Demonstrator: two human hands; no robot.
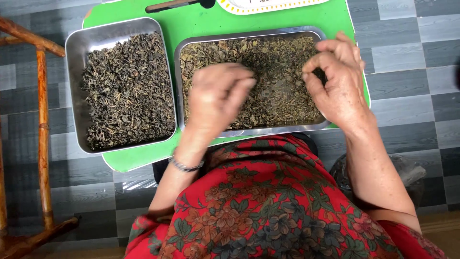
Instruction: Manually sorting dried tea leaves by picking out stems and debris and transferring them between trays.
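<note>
1. Left hand (215, 98) hovers blurred over the right-hand rectangular steel tray of greenish dried tea leaves (314, 32) — fingers curled, grip can't be told.
2. Right hand (335, 79) pinches a few leaves above the same tray.
3. Second steel tray of darker leaves (76, 41) sits just beside, on the green plastic table (191, 21).

The person wears a red garment (268, 206) printed with large flowers and leaves in dark green, grey and brownish orange, filling the lower middle of the frame. Both forearms are bare. A thin silver bracelet (184, 166) circles the left wrist.
</note>
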